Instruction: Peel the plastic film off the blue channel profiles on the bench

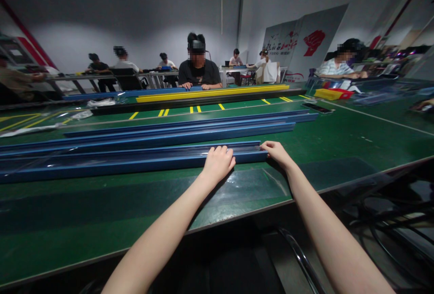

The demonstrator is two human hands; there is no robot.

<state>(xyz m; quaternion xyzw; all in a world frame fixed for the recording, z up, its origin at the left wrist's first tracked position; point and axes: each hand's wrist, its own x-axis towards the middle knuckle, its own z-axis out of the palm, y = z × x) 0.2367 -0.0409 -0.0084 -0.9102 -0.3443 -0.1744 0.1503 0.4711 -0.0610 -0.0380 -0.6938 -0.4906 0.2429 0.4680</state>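
Nearest channel (118,166), left end seemingly out-of-frame

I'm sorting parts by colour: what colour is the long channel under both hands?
Blue, best seen in the head view.

There are 4+ blue channels (152,163), 1 yellow channel (213,93), 1 phone (317,108).
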